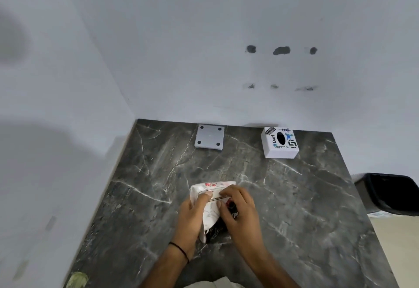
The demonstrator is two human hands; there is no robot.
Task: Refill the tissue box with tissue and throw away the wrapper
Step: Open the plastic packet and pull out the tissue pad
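Note:
A white tissue pack in a plastic wrapper with red and black print lies on the dark marble table, near the front middle. My left hand grips its left side, thumb on top. My right hand presses on its right side, fingers pinching the wrapper. The white tissue box, covered in stickers and with a dark oval opening on top, stands at the back right by the wall, well away from both hands.
A flat grey square plate with four dark dots lies at the back middle against the wall. A black bin stands on the floor beyond the table's right edge. White walls close off the back and left.

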